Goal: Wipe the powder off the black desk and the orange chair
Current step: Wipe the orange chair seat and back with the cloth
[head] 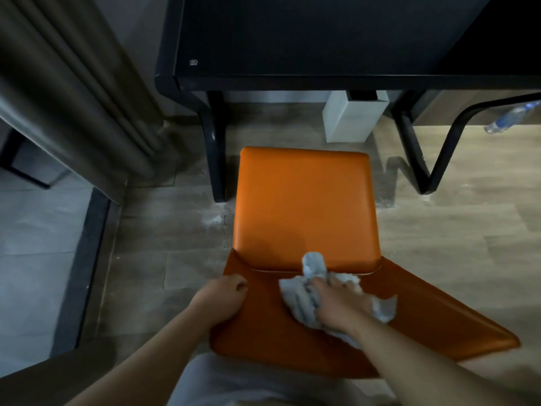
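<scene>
Small white logo on black desk [322, 33] front-left corner, too small to read.

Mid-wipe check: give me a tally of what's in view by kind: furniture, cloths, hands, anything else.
Furniture: 2 (black desk, orange chair)
Cloths: 1 (grey cloth, in the right hand)
Hands: 2 (left hand grips the chair back)
Boxes: 1 (white box)
Bottles: 1 (plastic bottle)
Total: 7

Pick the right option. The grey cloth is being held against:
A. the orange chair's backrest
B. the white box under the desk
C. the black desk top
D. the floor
A: the right hand holds the grey cloth against the backrest of the orange chair, near the seat seam, while the left hand grips the backrest's edge.
</scene>
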`<state>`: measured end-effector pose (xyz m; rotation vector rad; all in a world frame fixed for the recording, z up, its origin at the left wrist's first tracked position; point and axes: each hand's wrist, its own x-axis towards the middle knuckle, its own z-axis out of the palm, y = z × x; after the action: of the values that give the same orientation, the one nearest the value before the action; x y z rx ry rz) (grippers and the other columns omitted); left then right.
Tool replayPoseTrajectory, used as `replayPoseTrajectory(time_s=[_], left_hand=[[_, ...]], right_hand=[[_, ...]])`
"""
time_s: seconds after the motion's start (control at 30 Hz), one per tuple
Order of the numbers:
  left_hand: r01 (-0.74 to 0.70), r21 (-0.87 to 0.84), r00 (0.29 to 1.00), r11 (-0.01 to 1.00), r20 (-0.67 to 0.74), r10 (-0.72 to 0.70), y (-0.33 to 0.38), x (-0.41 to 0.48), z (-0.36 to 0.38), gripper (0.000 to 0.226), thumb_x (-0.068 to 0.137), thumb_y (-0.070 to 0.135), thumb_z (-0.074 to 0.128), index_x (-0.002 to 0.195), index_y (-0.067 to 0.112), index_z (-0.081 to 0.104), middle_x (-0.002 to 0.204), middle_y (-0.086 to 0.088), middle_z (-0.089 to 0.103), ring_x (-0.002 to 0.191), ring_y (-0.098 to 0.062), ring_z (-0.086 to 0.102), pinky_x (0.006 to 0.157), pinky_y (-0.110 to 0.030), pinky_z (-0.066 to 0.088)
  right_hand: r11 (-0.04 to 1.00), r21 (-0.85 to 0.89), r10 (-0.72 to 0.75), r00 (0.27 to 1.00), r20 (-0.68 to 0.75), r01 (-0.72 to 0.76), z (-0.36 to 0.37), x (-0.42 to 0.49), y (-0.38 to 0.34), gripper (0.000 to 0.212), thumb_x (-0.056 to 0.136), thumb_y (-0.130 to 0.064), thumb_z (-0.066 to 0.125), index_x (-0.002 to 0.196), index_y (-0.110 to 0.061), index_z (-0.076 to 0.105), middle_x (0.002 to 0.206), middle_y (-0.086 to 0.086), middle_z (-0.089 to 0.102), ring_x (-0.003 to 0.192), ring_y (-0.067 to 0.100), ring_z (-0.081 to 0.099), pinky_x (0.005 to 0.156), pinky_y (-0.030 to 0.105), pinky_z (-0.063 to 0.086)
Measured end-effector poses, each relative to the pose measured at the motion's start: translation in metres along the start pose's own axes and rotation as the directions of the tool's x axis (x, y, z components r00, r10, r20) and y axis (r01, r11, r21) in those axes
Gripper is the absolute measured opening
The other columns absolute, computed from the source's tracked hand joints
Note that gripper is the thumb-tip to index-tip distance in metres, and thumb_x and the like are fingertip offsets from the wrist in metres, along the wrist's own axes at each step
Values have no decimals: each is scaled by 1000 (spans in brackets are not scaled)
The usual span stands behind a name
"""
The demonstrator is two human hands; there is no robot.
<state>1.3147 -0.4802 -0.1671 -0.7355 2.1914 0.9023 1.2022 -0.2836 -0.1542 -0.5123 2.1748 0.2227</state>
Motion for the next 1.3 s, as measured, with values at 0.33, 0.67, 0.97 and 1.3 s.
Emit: replayPoseTrajectory(time_s=[0.33,0.67,0.97,1.3], left_hand=[[121,483,970,867,127,-206,69,-11,14,42,96,39,32,129,20,50,139,-8,46,128,-29,42,105,-53,33],[230,523,937,821,109,-332,83,-14,21,43,96,42,30,132,26,46,143,-5,40,132,-30,34,104,-67,21],[213,495,949,842,100,-299,82,-17,19,41,97,41,29,128,24,48,140,-6,43,129,-30,37,103,-66,23],[166,354,982,921,28,-188,52,-20,11,36,97,45,31,112,21,54,124,-2,55,114,-20,52,98,-41,41]], right_hand=[[994,2,-105,994,-31,105,-1,-10,35,59,86,-30,51,138,-42,26,151,4,22,136,35,21,102,55,25],[945,-229,211,970,-123,-234,-42,-5,134,68,84,-36,56,142,-36,22,149,1,26,135,33,21,99,55,29],[977,-213,7,998,-66,-21,-18,-4,93,62,87,-35,51,141,-38,22,150,-2,21,135,31,18,98,52,28],[958,-238,139,985,-97,-159,-41,-12,124,68,83,-31,56,141,-38,22,147,-1,28,133,30,23,98,53,30]])
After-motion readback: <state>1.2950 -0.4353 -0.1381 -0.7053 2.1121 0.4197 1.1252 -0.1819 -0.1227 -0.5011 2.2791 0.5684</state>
